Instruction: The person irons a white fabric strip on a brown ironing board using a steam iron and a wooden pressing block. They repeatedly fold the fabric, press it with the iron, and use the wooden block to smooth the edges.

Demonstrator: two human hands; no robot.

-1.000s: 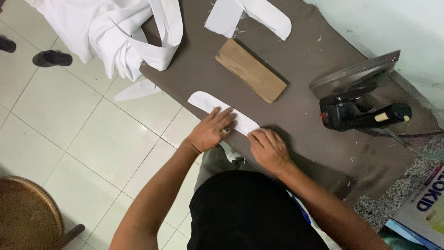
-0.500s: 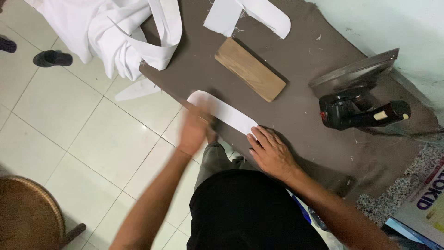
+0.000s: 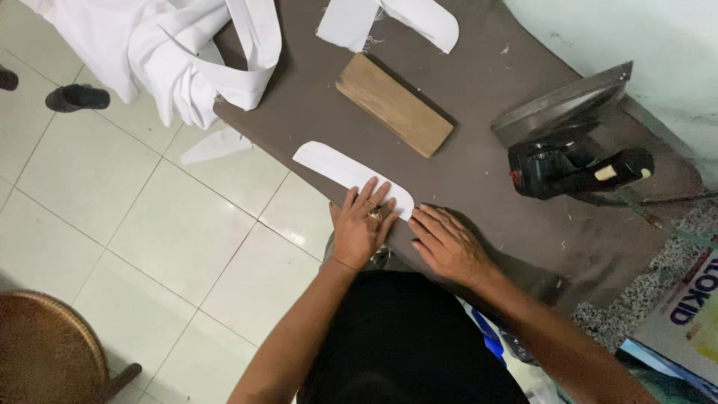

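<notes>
Flat, open palm grip: left hand point(image 3: 361, 228), ring on one finger, fingers spread and pressed on near end of white fabric strip point(image 3: 344, 173), holding nothing closed. Right hand point(image 3: 449, 243) likewise flat and open, fingers extended, resting on brown padded board point(image 3: 479, 127) just beside strip's near end, at 3 o'clock from left hand; touching of strip cannot be told.

White fabric strip: long, rounded ends, lying along board's near edge, running toward 10 o'clock from left hand.

Wooden block point(image 3: 394, 105): rectangular, flat on board, at 12 o'clock from hands, apart from strip.

Iron point(image 3: 572, 150): black body, grey soleplate tipped up, at 2 o'clock from right hand, well apart.

White cut pieces point(image 3: 389, 19): at board's far edge, 12 o'clock.

White garment heap point(image 3: 164, 45): draped over board's corner, 10 o'clock.

Small white scrap point(image 3: 213, 146): on tiled floor point(image 3: 149, 224), 9 o'clock from strip.

Round wicker stool point(image 3: 45, 348): 8 o'clock, on floor.

Dark shoe point(image 3: 75, 97): on floor, 10 o'clock, well apart.
</notes>
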